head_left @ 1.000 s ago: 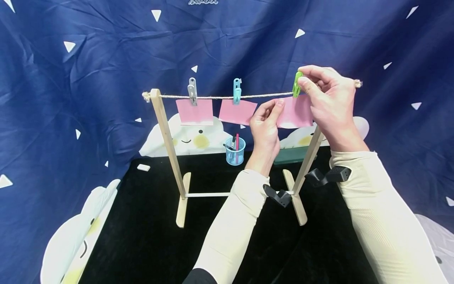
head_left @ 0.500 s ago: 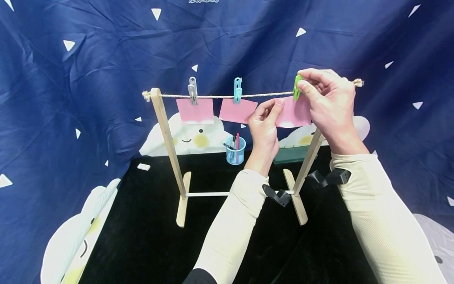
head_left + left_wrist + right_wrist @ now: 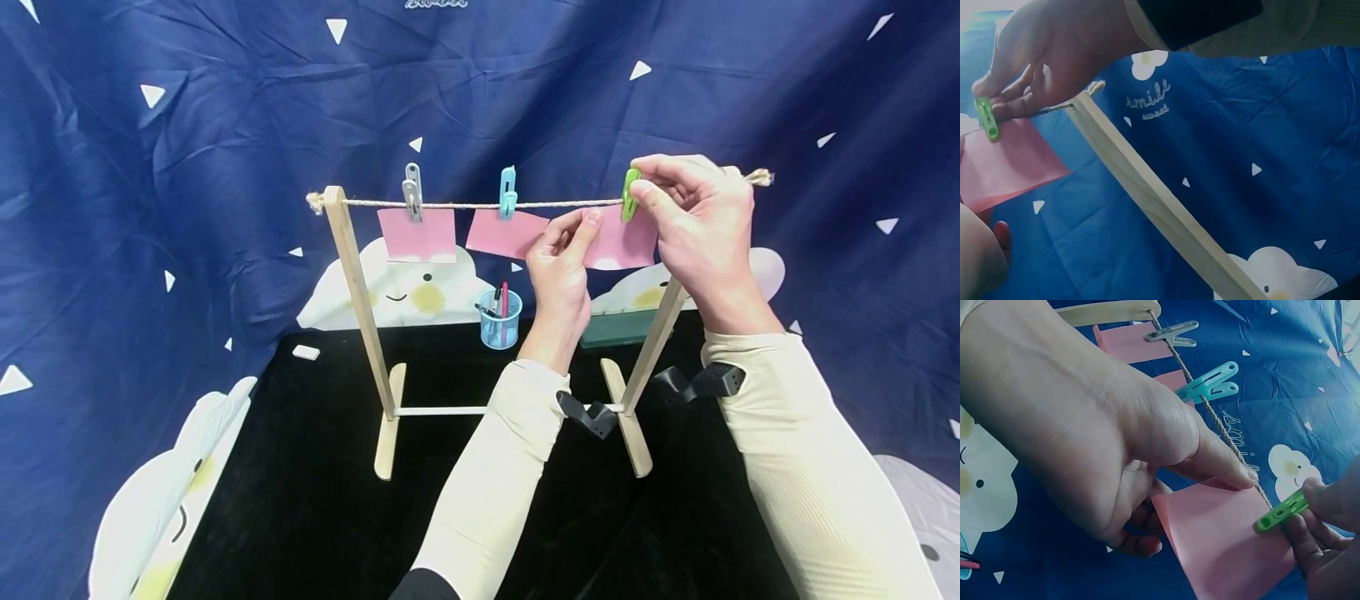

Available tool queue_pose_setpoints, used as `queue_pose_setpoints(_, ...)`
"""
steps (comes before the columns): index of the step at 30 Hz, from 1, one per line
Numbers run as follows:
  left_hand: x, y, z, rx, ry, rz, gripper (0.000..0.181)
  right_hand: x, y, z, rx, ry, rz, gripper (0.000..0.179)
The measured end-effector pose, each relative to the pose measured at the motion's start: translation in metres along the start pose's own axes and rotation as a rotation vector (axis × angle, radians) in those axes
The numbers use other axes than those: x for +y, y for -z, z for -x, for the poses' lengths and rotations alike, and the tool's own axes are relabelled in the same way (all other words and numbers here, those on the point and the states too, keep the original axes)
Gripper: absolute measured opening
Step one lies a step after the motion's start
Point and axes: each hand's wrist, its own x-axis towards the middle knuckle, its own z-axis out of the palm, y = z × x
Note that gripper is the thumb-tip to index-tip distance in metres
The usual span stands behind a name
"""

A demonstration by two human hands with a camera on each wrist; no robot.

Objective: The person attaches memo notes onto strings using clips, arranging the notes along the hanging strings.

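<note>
My left hand [image 3: 558, 271] pinches the upper left corner of a pink sheet of paper [image 3: 621, 240], thumb in front, right by the rope [image 3: 577, 202]. My right hand [image 3: 705, 217] holds a green clothespin [image 3: 630, 195] between thumb and fingers. The clothespin's tip overlaps the top edge of this paper at the rope, as the right wrist view also shows. To the left, a light blue clothespin [image 3: 507, 193] and a grey clothespin [image 3: 412, 192] each hold a pink paper [image 3: 420, 237] on the rope. My left fingers overlap the middle paper's right edge in the head view.
The rope runs between two wooden posts [image 3: 360, 308] of a stand with a white crossbar [image 3: 442, 411]. Behind it are a blue mesh pen cup [image 3: 500, 329] with several pens, a green box [image 3: 617, 329] and a small white block [image 3: 306, 352] on the black cloth [image 3: 315, 500].
My right hand has lowered the green clothespin a little, so it now reaches further over the paper's top edge. My left hand keeps its pinch on the paper.
</note>
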Motion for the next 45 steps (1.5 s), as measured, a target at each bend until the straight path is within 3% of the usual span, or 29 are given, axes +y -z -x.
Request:
queue_pose_setpoints(23,-0.0001,-0.0005,0.0003,0.011,0.013,0.012,0.03,-0.0021,0.0036,0.0016,-0.04,-0.017,0.073,0.025)
queue_pose_setpoints(37,0.0006,-0.0009,0.0002,0.004,0.008,0.019,0.03,-0.0029,0.0072,0.0024,-0.083,-0.034,-0.056,0.03)
queue_pose_setpoints(45,0.0013,-0.0006,-0.0003,0.01,0.02,0.009,0.031,-0.0043,0.008,0.0012,-0.086,-0.033,-0.062,0.027)
